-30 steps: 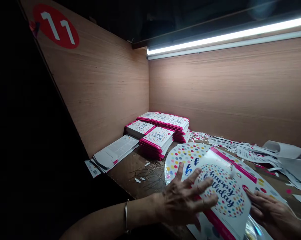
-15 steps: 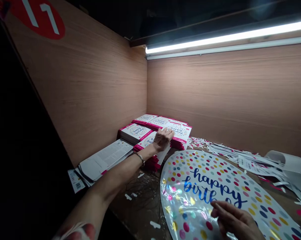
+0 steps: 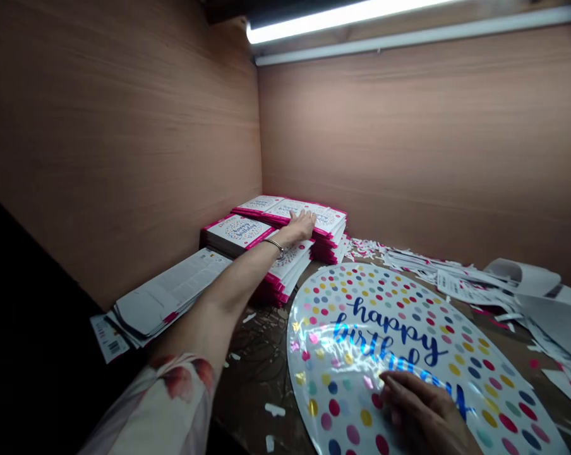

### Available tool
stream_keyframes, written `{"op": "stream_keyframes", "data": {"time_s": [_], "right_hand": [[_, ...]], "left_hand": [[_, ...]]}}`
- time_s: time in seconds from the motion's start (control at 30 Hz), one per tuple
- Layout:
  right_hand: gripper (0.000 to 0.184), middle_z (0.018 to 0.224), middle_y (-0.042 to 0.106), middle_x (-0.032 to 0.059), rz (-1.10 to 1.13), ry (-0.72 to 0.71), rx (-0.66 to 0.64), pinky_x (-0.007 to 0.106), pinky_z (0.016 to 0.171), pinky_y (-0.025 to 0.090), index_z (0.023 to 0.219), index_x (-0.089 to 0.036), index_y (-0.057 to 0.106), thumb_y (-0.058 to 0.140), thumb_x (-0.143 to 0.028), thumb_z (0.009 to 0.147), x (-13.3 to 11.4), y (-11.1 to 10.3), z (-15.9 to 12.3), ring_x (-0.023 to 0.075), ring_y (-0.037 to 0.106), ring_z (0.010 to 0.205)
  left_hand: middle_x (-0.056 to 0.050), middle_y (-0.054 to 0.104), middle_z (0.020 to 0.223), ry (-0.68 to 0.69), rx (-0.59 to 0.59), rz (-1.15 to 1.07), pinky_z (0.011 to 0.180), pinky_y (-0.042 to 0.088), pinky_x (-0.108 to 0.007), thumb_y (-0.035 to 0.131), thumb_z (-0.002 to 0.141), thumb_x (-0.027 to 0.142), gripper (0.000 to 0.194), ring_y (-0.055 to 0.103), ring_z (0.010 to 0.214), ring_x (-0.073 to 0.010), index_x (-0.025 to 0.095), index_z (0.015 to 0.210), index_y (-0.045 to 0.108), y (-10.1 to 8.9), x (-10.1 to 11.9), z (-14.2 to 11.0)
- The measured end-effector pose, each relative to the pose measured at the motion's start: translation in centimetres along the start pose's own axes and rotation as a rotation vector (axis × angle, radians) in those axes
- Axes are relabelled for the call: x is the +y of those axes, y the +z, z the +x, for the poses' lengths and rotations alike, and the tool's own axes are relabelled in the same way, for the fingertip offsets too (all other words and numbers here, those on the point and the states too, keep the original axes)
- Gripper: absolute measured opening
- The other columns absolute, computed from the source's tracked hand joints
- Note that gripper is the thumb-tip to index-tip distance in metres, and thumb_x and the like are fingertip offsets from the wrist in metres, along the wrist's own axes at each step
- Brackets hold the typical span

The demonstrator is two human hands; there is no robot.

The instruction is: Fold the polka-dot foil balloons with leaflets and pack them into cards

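Note:
My left hand (image 3: 303, 224) reaches far into the corner and lies on the stacked printed packets (image 3: 330, 221), fingers stretched out and apart, holding nothing that I can see. These packets are white with pink edges and "happy birthday" lettering. A nearer stack (image 3: 288, 259) sits partly under my left wrist, and another packet stack (image 3: 242, 229) is left of it. My right hand (image 3: 425, 407) is over the lower part of a large round dotted foil balloon (image 3: 390, 303), lying flat. Its fingers are curled together, with nothing visible in them.
Grey-white printed sheets (image 3: 172, 287) lie along the left wall. Paper scraps (image 3: 366, 248) line the back, and loose strips and curled paper (image 3: 522, 278) are heaped at the right. Small white cut-offs (image 3: 275, 410) dot the dark tabletop. A lamp tube (image 3: 352, 16) glows above.
My left hand has moved from the front of the stacks onto the back ones, its fingers spreading; the right-hand packet there now lies straighter. My view has tilted down and right.

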State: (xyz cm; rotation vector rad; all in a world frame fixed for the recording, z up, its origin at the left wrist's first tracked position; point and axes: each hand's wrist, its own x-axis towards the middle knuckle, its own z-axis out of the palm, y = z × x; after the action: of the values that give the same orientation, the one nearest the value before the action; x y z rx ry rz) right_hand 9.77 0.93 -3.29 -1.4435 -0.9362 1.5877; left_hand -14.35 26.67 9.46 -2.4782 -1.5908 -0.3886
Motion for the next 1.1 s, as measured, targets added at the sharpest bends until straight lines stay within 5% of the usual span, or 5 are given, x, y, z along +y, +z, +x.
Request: {"op": "stream_keyframes", "data": {"time_s": [0.17, 0.4, 0.6, 0.83, 1.1], "right_hand": [[0.034, 0.105, 0.062, 0.0074, -0.501, -0.352, -0.045, 0.032, 0.078, 0.049, 0.097, -0.024, 0.066, 0.055, -0.051, 0.079, -1.8, -1.5, -1.5, 0.0236, 0.059, 0.094], [0.045, 0.126, 0.049, 0.0093, -1.071, -0.784, -0.149, 0.043, 0.094, 0.042, 0.124, -0.027, 0.051, 0.058, -0.037, 0.081, 0.8, -2.4, -7.4, 0.0262, 0.043, 0.116], [0.03, 0.105, 0.057, 0.009, -1.008, -0.791, -0.018, 0.041, 0.085, 0.045, 0.108, -0.023, 0.063, 0.061, -0.035, 0.081, 4.3, -3.8, -9.6, 0.0246, 0.051, 0.1], [0.01, 0.08, 0.058, 0.0036, -0.98, -0.7, -0.081, 0.032, 0.07, 0.045, 0.079, -0.019, 0.063, 0.056, -0.023, 0.085, 3.3, -3.1, -9.3, 0.0181, 0.053, 0.08], [0.036, 0.118, 0.053, 0.0118, -1.263, -0.986, -0.138, 0.045, 0.09, 0.039, 0.118, -0.021, 0.053, 0.053, -0.015, 0.083, 4.6, -3.6, -12.3, 0.0256, 0.048, 0.105]], "left_hand": [[-0.017, 0.034, 0.14, 0.283, -0.13, -0.119, 0.105, 0.014, -0.054, 0.051, 0.088, 0.03, 0.047, 0.026, 0.13, -0.0338, 0.008, 0.129, 0.042, 0.1, 5.9, -7.9], [-0.018, 0.021, 0.146, 0.699, -0.396, -0.373, 0.107, 0.008, -0.054, 0.046, 0.079, 0.063, 0.078, 0.011, 0.136, -0.0334, 0.017, 0.14, 0.028, 3.4, 13.9, -24.1], [-0.02, 0.017, 0.146, 0.667, -0.406, -0.342, 0.106, -0.002, -0.056, 0.033, 0.079, 0.07, 0.086, 0.004, 0.137, -0.0342, 0.011, 0.141, 0.024, 4.9, 16.1, -24.8], [-0.019, 0.009, 0.148, 0.721, -0.479, -0.385, 0.105, -0.003, -0.057, 0.044, 0.07, 0.074, 0.097, 0.0, 0.136, -0.0361, 0.016, 0.143, 0.018, 3.7, 16.1, -24.0], [-0.019, 0.019, 0.146, 0.832, -0.398, -0.395, 0.108, 0.0, -0.055, 0.053, 0.084, 0.042, 0.07, 0.005, 0.137, -0.0312, 0.01, 0.139, 0.025, 3.2, 17.1, -27.1]]}}
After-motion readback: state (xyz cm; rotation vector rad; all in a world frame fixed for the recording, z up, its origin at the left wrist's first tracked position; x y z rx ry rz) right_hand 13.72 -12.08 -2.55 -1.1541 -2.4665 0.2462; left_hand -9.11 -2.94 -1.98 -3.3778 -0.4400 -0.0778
